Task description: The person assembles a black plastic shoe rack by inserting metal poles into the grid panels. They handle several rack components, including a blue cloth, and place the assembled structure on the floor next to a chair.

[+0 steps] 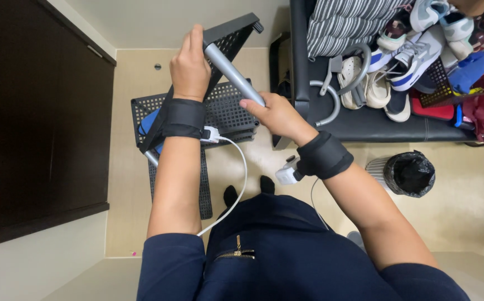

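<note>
My left hand [189, 67] grips the upper end of a grey metal tube [232, 72] where it meets a black perforated shelf panel [232, 34], which is tilted up in the air. My right hand [275, 114] is closed around the lower end of the same tube. Both wrists wear black bands with small white devices and a white cable. Below my hands, more black mesh shelf panels [225, 108] lie stacked on the beige floor, with a blue object [146, 124] and another grey tube end [152, 158] under my left forearm.
A dark wooden cabinet [36, 111] fills the left side. A black bench [375, 125] at the right holds striped cushions [348, 22], several shoes [409, 56] and a red basket [437, 106]. A small bin with a black liner [406, 174] stands on the floor right of me.
</note>
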